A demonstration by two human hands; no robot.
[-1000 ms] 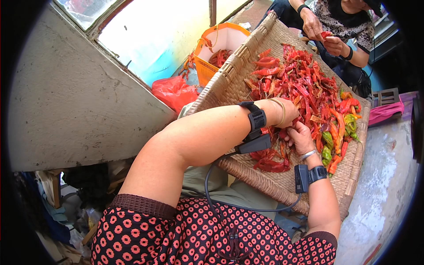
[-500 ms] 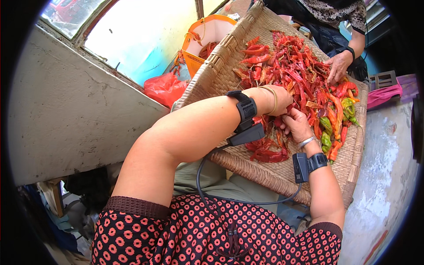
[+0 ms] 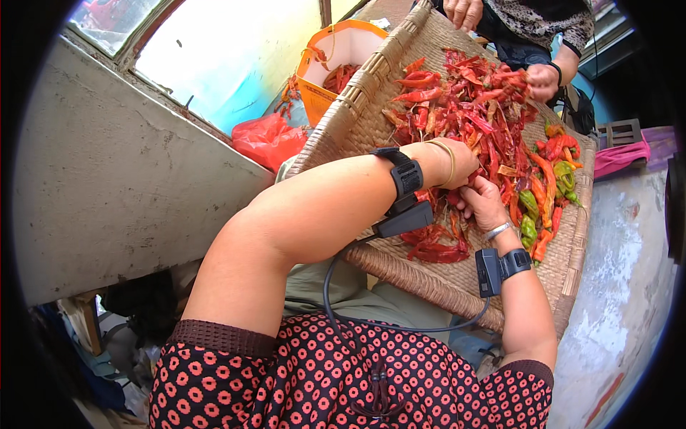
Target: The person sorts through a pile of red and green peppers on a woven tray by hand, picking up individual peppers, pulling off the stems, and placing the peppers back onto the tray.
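Note:
A heap of dried red chili peppers (image 3: 493, 136) lies on a woven basket tray (image 3: 361, 118) in front of me. My left hand (image 3: 457, 163) is at the near side of the heap, fingers curled down around a red chili pepper. Close against it, my right hand (image 3: 486, 204) pinches at the same pepper with thumb and fingers; my fingers hide most of it. A few green peppers (image 3: 529, 218) and fresher orange-red peppers (image 3: 547, 179) lie to the right of my hands. A small group of dark red peppers (image 3: 437, 250) rests nearer me.
Across the tray, a co-worker's hand (image 3: 543, 82) with a black wristband grips peppers; their other hand (image 3: 463, 13) is by the far rim. An orange-rimmed container (image 3: 314, 89) with red peppers and a red plastic bag (image 3: 266, 141) stand left of the tray. A cable (image 3: 400, 329) crosses my lap.
The co-worker's wristbanded hand has drawn up and away from the right of the heap, and their other hand has come into view. My hands stay together, shifted slightly.

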